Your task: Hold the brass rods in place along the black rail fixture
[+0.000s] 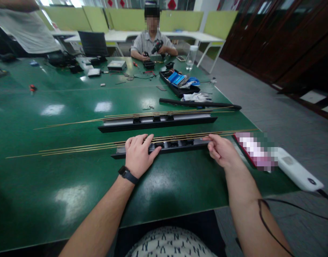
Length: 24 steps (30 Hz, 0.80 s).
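Note:
In front of me a black and silver rail point(198, 144) with dark inserts lies on the green table, and long thin brass-coloured rods point(80, 146) run along its top, past both ends. My left hand point(140, 153), with a dark watch at the wrist, is draped across the rail and rods, thumb at the near side and fingers over the far side. The right hand point(221, 151) is at the rail's right end, index finger stretched along the rods and other fingers curled; the rods appear pinched there. Exactly how many it holds is unclear.
A second rail point(155, 125) with similar rods lies just beyond. Behind it are a black tube point(196, 104), gloves point(197, 97) and a black tray point(177, 90). A white device point(298, 169) with a cable sits right. A person point(152, 41) across the table holds a power drill point(157, 46).

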{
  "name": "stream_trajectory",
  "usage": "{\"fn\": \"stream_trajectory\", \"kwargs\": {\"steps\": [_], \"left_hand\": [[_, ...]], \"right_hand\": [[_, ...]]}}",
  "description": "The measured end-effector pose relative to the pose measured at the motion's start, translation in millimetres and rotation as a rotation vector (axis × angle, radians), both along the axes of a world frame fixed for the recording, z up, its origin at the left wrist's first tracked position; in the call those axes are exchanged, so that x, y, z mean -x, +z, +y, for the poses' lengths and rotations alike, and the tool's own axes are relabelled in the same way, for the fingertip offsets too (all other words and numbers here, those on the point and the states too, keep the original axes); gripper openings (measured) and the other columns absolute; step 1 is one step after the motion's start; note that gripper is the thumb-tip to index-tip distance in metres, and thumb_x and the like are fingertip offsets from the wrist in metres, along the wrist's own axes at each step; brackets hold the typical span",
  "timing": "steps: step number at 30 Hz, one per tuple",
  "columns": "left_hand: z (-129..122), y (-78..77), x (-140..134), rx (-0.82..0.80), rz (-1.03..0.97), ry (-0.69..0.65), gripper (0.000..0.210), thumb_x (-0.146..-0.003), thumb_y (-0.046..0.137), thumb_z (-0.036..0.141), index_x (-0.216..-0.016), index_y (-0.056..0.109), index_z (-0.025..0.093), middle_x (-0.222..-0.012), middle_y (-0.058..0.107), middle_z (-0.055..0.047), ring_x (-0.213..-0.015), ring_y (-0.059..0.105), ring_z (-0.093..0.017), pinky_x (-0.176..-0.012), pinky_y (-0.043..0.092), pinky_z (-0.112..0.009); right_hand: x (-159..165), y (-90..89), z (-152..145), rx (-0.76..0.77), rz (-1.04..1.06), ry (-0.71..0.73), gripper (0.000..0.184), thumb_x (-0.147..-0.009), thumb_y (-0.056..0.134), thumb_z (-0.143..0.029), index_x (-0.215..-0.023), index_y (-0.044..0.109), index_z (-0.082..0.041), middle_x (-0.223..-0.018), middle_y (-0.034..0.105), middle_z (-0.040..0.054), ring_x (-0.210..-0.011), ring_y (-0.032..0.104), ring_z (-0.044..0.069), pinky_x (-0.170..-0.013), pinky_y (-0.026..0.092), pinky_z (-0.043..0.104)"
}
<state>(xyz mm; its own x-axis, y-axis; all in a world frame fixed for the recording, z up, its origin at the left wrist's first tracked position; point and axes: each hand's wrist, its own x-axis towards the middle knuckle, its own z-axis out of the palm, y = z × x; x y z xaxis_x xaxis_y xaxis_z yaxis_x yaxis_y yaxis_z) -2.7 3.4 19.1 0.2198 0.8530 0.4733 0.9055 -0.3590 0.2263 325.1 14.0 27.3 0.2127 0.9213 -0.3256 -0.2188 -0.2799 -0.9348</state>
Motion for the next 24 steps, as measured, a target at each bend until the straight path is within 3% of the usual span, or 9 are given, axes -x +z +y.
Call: {"fn": "stream_trajectory", "kwargs": {"steps": [9,18,24], "left_hand": [[-0.5,2.3,-1.3,0.010,-0.013,-0.005,0.046,-0.098,0.061,0.053,-0.135,0.065,0.025,-0.133,0.069,-0.012,-0.126,0.062,-0.031,-0.110,0.035,-0.051],[-0.7,1.7,-0.8,0.022,-0.018,-0.001,0.047,-0.098,0.061,0.053,-0.135,0.065,0.025,-0.134,0.069,-0.013,-0.126,0.061,-0.031,-0.110,0.036,-0.052],[-0.5,1.3,-1.4,0.015,-0.024,0.001,0.046,-0.097,0.061,0.053,-0.135,0.066,0.026,-0.134,0.069,-0.013,-0.126,0.061,-0.032,-0.110,0.035,-0.052]], "right_hand": [[7.9,-2.3,-3.4,-0.005,0.023,0.149,0.036,-0.083,0.078,-0.047,-0.091,0.075,-0.012,-0.046,0.058,-0.0003,-0.025,0.028,0.006,-0.030,0.014,0.020],[7.8,-0.7,-1.9,-0.019,0.037,0.026,0.028,-0.084,0.077,-0.040,-0.089,0.074,-0.013,-0.047,0.060,-0.0007,-0.025,0.029,0.005,-0.029,0.015,0.020],[11.8,-4.5,-2.8,-0.047,0.050,0.122,0.035,-0.081,0.082,-0.046,-0.089,0.073,-0.013,-0.047,0.057,-0.0025,-0.026,0.027,0.005,-0.029,0.015,0.021]]}}
